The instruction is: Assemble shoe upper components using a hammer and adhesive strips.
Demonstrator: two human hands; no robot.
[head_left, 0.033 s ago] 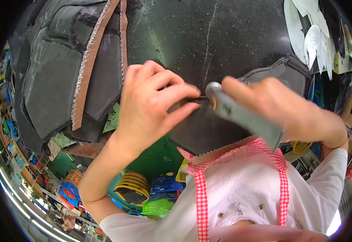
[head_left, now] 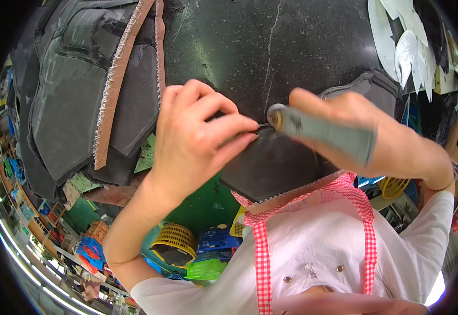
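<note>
A dark grey padded panel (head_left: 271,163) lies at the table's near edge, against my apron, with a brown zigzag-stitched strip (head_left: 292,197) along its near side. My left hand (head_left: 200,123) is closed at the panel's far edge, thumb and forefinger pinching that edge. In my right hand (head_left: 339,118) is a hammer-like tool (head_left: 323,134), with a round silver end and a flat grey-green body that widens away from it. The round end sits just right of my left fingertips, over the panel's edge. Motion blurs the tool; its grip is hidden by my hand.
Stacked dark panels (head_left: 71,115) with brown stitched strips lie on the left of the black tabletop (head_left: 229,47). Pale leaf-shaped pieces (head_left: 405,47) hang at the far right. Below the table stand a yellow basket (head_left: 174,241) and a green basket (head_left: 206,270).
The tool in my right hand has turned slightly, its wide end now higher and farther right. My left hand stays almost still on the panel's edge.
</note>
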